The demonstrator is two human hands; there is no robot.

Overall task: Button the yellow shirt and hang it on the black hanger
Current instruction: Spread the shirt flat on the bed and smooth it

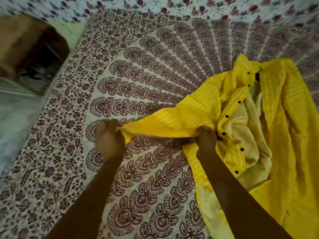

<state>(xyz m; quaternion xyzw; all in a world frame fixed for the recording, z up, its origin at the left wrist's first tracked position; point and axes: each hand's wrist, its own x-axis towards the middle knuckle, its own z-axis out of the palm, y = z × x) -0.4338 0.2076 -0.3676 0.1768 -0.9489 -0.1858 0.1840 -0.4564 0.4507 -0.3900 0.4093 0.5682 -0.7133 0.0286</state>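
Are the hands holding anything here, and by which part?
Both grip the yellow shirt: the left hand at the tip of a stretched fold, the right hand beside the button edge.

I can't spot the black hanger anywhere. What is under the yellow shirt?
The striped yellow shirt lies open and rumpled on the maroon-patterned bedspread; only that shows beside it. Left hand and right hand grip its cloth. Anything beneath the folds is covered.

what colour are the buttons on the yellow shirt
Dark, nearly black buttons on the yellow shirt; head view.
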